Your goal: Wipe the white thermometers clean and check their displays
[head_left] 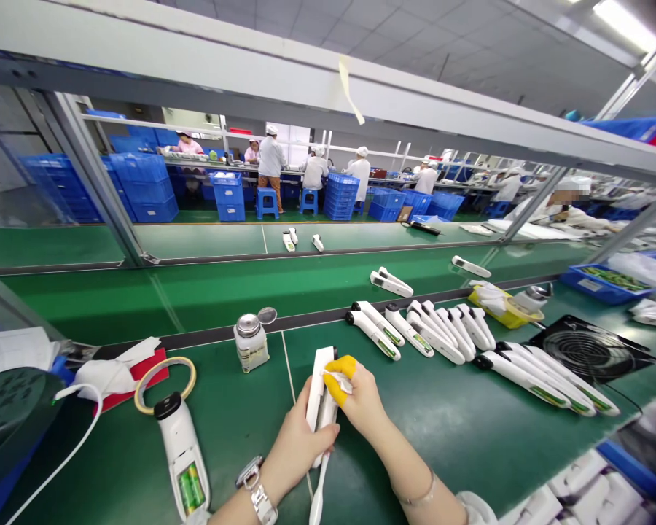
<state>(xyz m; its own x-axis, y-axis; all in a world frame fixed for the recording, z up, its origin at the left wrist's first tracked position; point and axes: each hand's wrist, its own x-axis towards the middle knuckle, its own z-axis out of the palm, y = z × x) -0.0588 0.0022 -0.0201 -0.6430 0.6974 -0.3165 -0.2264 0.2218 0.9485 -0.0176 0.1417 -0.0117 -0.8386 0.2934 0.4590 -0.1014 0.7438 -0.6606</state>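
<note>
My left hand (300, 437) is wrapped round a white handheld thermometer (321, 364), tilted upright above the green bench. Yellow finger cots cover fingertips of my right hand (364, 401), which pinches a crumpled white wipe (340, 380) against the thermometer's upper side. Below the left hand a slim white handle (318, 492), like a toothbrush's, points toward me; whether the hand also grips it is hidden. Another thermometer (183, 456) lies at left with green batteries showing in its open compartment. A small white bottle (250, 343) with a metal top stands beyond my left hand.
Several thermometers (437, 332) lie in rows at right, beside a yellow tray (506, 306) and a black fan (587, 350). A tape roll (165, 385) rests at left. Beyond the bench, a green conveyor (240, 288) carries more thermometers. A metal shelf beam (284, 62) crosses overhead.
</note>
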